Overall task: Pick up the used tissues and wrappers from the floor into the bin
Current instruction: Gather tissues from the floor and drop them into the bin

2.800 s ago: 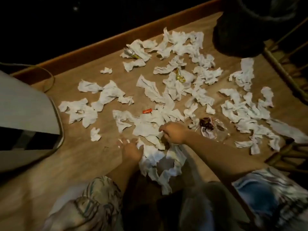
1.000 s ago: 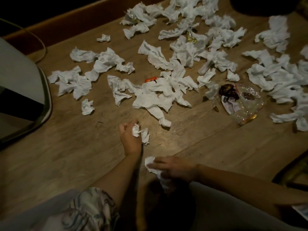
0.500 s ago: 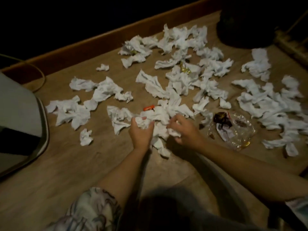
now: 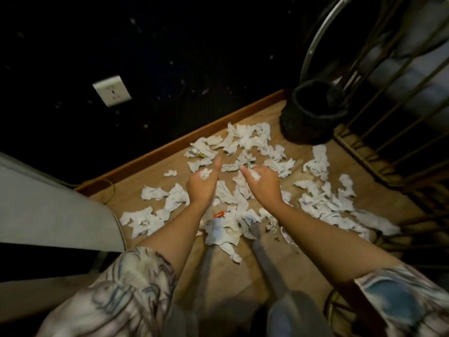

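The left hand [image 4: 202,184] is raised over the floor [image 4: 150,242] with its fingers curled round a small wad of tissue [image 4: 205,173], one finger sticking out forward. The right hand [image 4: 263,184] is level with it and just beside it, likewise clenched round its own crumpled tissue wad [image 4: 255,175]. From both hands the bin [image 4: 313,113] lies ahead and to the right, against the skirting board [image 4: 184,144] in the far corner next to a metal frame [image 4: 388,93]; the right hand is the nearer of the two, so its load has the shorter way to go. The bin is dark, round and lined with a black bag, its mouth open upward, and it stands well apart from either hand, so a reach forward looks needed before letting go. Below and around the hands the scattered tissues [image 4: 323,200] cover the floor as torn, crumpled white scraps, with a small orange wrapper [image 4: 219,214] among them near the forearms and a shiny foil wrapper [image 4: 194,152] close to the skirting. Most of the litter is not yet collected.
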